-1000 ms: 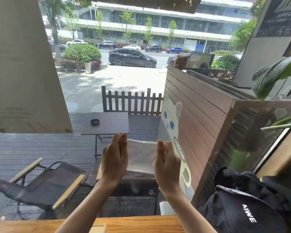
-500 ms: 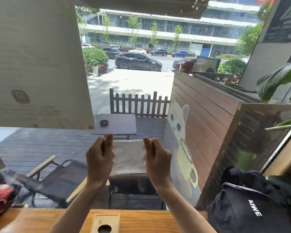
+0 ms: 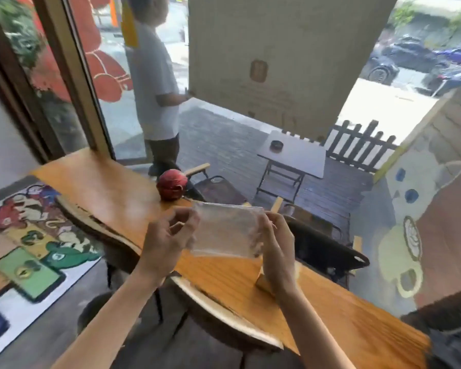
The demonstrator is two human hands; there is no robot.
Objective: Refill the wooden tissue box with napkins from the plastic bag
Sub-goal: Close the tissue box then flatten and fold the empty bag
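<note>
- Both hands, left hand (image 3: 168,235) and right hand (image 3: 274,246), pinch the clear plastic bag (image 3: 225,230) by its side edges.
- View has swung left since a second ago; bag now over the bench (image 3: 112,187).
- Bag looks empty; tissue box hidden.

Ball (image 3: 171,188) on counter (image 3: 330,302) (stool (image 3: 104,312) beneath)

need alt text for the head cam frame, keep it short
Two bare hands, left hand and right hand, hold a clear plastic bag by its sides above a wooden counter. A red ball-like object sits farther along the counter, and a person in a white shirt stands outside by the glass door.
</note>
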